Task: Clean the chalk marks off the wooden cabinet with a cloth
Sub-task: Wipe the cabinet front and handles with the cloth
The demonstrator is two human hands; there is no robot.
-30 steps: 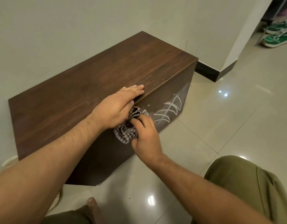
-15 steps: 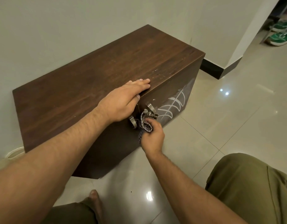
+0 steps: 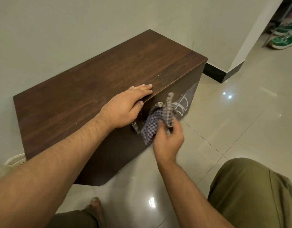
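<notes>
A low dark wooden cabinet (image 3: pixel 96 83) stands on the floor against the wall. White chalk marks (image 3: pixel 183 105), shaped like ribbed curves, show on the right part of its front face. My left hand (image 3: pixel 125 107) lies flat on the top, fingers along the front edge, thumb over the edge. My right hand (image 3: pixel 168 139) grips a checked cloth (image 3: pixel 156 120) held against the front face, just left of the chalk marks; the cloth hides part of them. A metal handle (image 3: pixel 135 127) sticks out below my left hand.
Glossy tiled floor (image 3: pixel 232 129) spreads to the right. A white wall corner with black skirting (image 3: pixel 216 74) stands behind the cabinet. Green shoes (image 3: pixel 283 41) lie at the far right. My knees in olive trousers (image 3: pixel 253 191) and a bare foot (image 3: pixel 96 206) are near the bottom.
My right hand pulled back from the cabinet front and moved slightly right, and the bunched cloth has spread and flared upward. My left hand stays on the top edge.
</notes>
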